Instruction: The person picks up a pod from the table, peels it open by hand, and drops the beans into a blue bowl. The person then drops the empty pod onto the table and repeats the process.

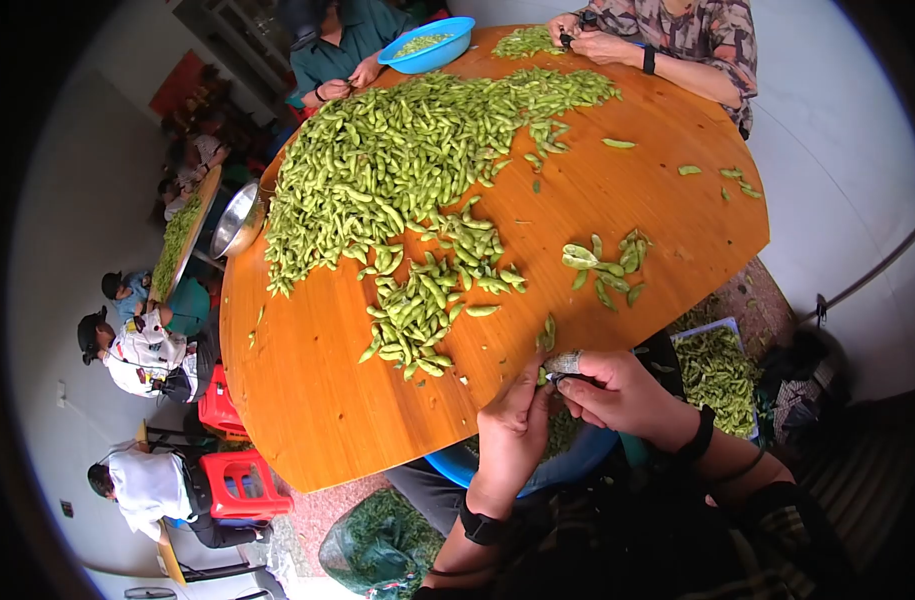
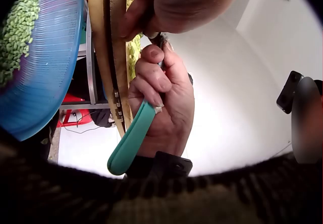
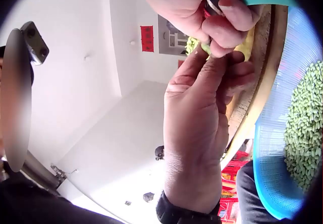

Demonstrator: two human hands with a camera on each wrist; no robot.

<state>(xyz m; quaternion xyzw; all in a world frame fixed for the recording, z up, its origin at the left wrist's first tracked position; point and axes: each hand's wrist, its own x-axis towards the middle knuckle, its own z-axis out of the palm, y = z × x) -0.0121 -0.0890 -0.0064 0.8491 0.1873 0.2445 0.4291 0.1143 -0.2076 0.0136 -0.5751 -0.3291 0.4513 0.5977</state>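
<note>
My left hand (image 1: 509, 432) pinches a green soybean pod (image 3: 205, 48) between thumb and fingers, just over the table's near edge. Meeting it at the fingertips, my right hand (image 1: 629, 402) grips a tool with a teal handle (image 2: 132, 141). The handle sticks out below the curled fingers in the left wrist view; its working end is mostly hidden between the hands. A greyish wrap (image 1: 565, 362) covers one right-hand digit. Under both hands stands a blue basket (image 3: 261, 171) of shelled green beans (image 3: 305, 125). One more pod (image 1: 546, 333) lies right beyond the fingertips.
A large pod heap (image 1: 397, 160) covers the far left of the wooden table (image 1: 417, 420), with smaller piles nearer. Two people sit opposite, beside a blue bowl (image 1: 427, 58). A crate of pods (image 1: 717, 375) stands at right; a green net sack (image 1: 382, 545) and red stools (image 1: 242, 485) at left.
</note>
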